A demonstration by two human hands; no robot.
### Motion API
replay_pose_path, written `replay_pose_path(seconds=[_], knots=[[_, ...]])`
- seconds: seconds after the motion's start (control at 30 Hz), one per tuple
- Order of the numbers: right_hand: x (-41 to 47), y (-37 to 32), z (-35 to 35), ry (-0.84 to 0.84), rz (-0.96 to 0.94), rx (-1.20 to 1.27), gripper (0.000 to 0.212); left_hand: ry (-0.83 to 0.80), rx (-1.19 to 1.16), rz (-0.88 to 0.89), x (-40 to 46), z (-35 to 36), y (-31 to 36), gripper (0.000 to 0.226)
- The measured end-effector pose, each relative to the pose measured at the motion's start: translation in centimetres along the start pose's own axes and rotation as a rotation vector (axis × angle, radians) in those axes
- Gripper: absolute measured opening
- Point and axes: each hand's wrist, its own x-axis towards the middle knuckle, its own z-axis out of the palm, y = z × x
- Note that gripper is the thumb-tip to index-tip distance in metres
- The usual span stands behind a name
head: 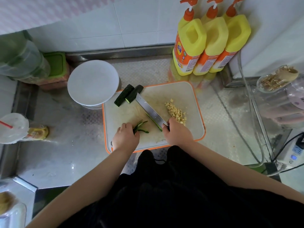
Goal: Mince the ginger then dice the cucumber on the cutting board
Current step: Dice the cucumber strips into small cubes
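Head view: minced pale-yellow ginger pile (176,112) heaped on the right of the orange-rimmed white cutting board (184,91), so onto cucumber now. Left hand (125,134) pinching thin green cucumber strips (141,126); right hand (176,133) wrapped round the steel knife (150,111). Two dark cucumber chunks (128,95) waiting at far corner. Floppy strips could easily slide mid-cut, nicking fingertips.

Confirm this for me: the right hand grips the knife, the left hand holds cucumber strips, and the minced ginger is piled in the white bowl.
Not quite. The head view shows the minced ginger piled on the cutting board, to the right of the knife, not in the white bowl. The rest stands: the right hand grips the knife and the left hand holds cucumber strips.
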Motion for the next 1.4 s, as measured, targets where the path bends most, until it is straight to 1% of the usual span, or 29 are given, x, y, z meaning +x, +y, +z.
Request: replay_pose_path(seconds=[0.07, 0.1, 0.17, 0.3, 0.37, 0.43, 0.63, 0.7, 0.8, 0.93, 1.07, 1.17, 1.3, 1.4], knots=[[0.0, 0.0, 0.0, -0.003, -0.004, 0.005, 0.025, -0.005, 0.005, -0.046, -0.3, 0.1, 0.5, 0.031], [0.0, 0.0, 0.0, -0.004, -0.004, 0.007, 0.025, 0.009, 0.049, -0.033, -0.3, 0.1, 0.6, 0.035], [-0.1, 0.0, 0.0, -0.002, -0.004, 0.007, 0.025, 0.046, 0.122, 0.04, 0.0, 0.3, 0.5, 0.043], [-0.3, 0.2, 0.1, 0.006, 0.01, -0.001, 0.025, 0.013, 0.043, 0.129, 1.3, 0.3, 1.0, 0.053], [-0.3, 0.2, 0.1, 0.01, 0.019, -0.009, 0.025, 0.019, 0.058, 0.163, 1.7, 0.3, 1.3, 0.05], [-0.3, 0.2, 0.0, 0.008, 0.022, -0.007, 0.025, 0.045, 0.053, 0.162, 1.9, 0.4, 1.5, 0.044], [-0.2, -0.2, 0.1, -0.055, -0.003, -0.01, 0.022, 0.081, -0.13, 0.005, 2.0, 0.4, 2.0, 0.033], [-0.2, -0.4, 0.4, -0.07, -0.018, -0.038, 0.02, 0.088, -0.142, -0.01, 1.8, 0.5, 1.9, 0.033], [-0.2, -0.5, 1.0, -0.062, -0.02, -0.094, 0.018, 0.112, -0.149, 0.018, 1.3, 0.9, 1.4, 0.037], [-0.3, -0.4, 1.6, -0.069, -0.008, -0.143, 0.02, 0.177, -0.216, 0.081, -0.2, 1.6, -0.2, 0.043], [-0.4, -0.5, 1.8, -0.093, -0.039, -0.198, 0.021, 0.246, -0.289, 0.157, -0.7, 1.7, -1.3, 0.029], [-0.3, -0.8, 2.0, -0.1, -0.058, -0.223, 0.021, 0.278, -0.297, 0.197, -0.4, 1.8, -1.4, 0.018], [0.1, -1.1, 2.7, -0.137, -0.034, -0.26, 0.018, 0.285, -0.286, 0.208, -0.1, 2.0, -1.5, 0.013], [0.5, -1.1, 2.9, -0.138, -0.009, -0.226, 0.019, 0.289, -0.266, 0.214, 0.0, 2.1, -1.5, 0.012]])
